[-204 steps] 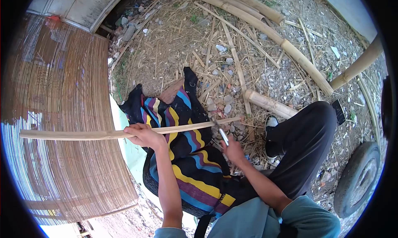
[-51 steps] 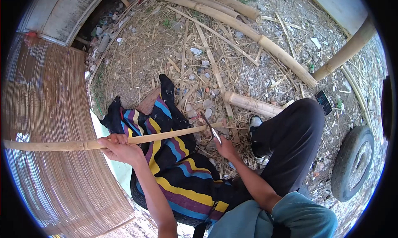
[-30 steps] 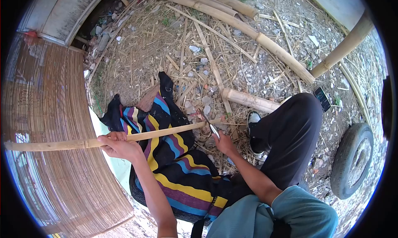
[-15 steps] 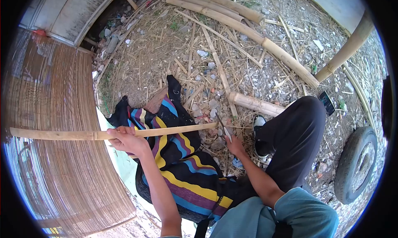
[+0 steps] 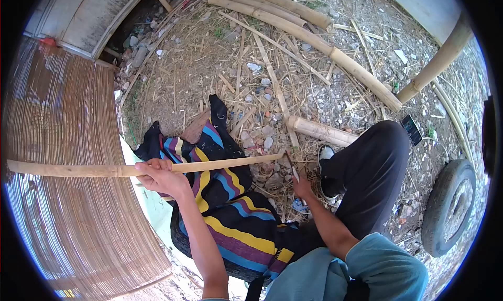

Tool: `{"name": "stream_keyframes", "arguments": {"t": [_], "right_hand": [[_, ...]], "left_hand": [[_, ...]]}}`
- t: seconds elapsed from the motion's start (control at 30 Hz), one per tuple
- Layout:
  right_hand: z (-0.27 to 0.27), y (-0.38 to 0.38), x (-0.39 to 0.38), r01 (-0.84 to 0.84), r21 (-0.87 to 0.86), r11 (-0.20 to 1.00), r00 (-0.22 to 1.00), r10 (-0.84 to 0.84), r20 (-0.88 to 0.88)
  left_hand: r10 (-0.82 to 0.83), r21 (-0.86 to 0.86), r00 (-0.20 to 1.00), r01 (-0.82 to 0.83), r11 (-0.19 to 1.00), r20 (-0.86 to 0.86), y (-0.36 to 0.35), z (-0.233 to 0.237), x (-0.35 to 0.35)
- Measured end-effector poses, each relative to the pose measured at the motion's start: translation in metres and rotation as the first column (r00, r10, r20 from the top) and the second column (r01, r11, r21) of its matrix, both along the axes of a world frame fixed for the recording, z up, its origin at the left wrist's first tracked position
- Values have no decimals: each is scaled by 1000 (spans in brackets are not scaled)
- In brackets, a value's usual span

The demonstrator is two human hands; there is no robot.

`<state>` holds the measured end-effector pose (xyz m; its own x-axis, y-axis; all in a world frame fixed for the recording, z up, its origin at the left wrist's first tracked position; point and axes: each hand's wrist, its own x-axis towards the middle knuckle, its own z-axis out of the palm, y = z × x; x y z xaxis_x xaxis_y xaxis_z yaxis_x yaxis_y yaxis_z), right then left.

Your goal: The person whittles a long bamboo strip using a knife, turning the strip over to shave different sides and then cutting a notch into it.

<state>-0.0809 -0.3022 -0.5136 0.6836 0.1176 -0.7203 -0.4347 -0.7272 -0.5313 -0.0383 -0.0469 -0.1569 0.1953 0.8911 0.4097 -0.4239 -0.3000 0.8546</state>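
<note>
A long, pale bamboo strip lies level across the view, its left part over a slatted bamboo screen. My left hand is closed around it near the middle, thumb on top. At the strip's right end is the dark, narrow blade of a knife, overlapping the tip in this view. My right hand grips this knife low down, close to my shin. Under the strip, a black cloth with yellow, blue and purple stripes is draped over my lap.
The bamboo screen fills the left side. Thick bamboo poles lie on stony ground strewn with shavings, and a shorter bamboo piece sits near my shoe. A tyre and a phone-like device are at right.
My right hand and the knife have shifted slightly to the right, and the blade now meets the strip's tip. The strip's right end shows a little farther right; my left hand stays nearly in place.
</note>
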Motion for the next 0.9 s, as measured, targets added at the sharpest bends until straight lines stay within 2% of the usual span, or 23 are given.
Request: {"name": "stream_keyframes", "arguments": {"t": [0.03,0.1,0.2,0.3,0.33,0.37,0.43,0.47,0.5,0.57,0.6,0.63,0.7,0.83,0.9], "right_hand": [[0,7,-4,38,-58,998,999,-39,-26],[10,13,-5,68,-32,997,998,-68,12],[43,21,5,120,265,957,977,-161,139],[81,36,21,13,286,958,988,-57,146],[78,41,20,-72,248,966,977,18,212],[72,43,18,-73,248,966,979,22,205],[53,41,7,-6,250,968,945,-76,318],[37,29,10,-1,145,989,985,-25,174],[27,20,11,2,149,989,984,-29,174],[20,9,21,-133,86,987,978,117,170],[21,17,19,-72,10,997,986,70,153],[21,16,15,-76,3,997,986,75,151],[36,22,17,15,120,993,992,-30,124],[116,45,28,-81,277,957,989,44,140],[115,49,29,-104,269,957,985,61,163]], "left_hand": [[-10,12,1000,10,1000,-1,-3,1,2],[-8,8,1000,8,1000,-4,-1,0,3],[10,5,1000,-10,1000,-21,2,0,1],[-24,4,999,24,1000,34,4,-1,0],[-30,-8,999,30,1000,44,6,-2,-2],[-34,-20,998,35,999,51,7,-3,-4],[-32,-49,998,35,998,53,8,-3,-11],[-42,-70,996,47,996,75,8,-1,-11],[-46,-67,996,51,996,76,7,1,-13],[-27,-42,999,28,999,27,3,2,-10],[5,-32,999,-4,999,33,0,2,-5],[9,-39,999,-8,999,32,0,0,-6],[-16,-27,1000,16,999,10,7,-1,-3],[1,-45,1000,-1,999,19,1,2,-4],[5,-42,999,-4,999,32,0,3,-4]]}}
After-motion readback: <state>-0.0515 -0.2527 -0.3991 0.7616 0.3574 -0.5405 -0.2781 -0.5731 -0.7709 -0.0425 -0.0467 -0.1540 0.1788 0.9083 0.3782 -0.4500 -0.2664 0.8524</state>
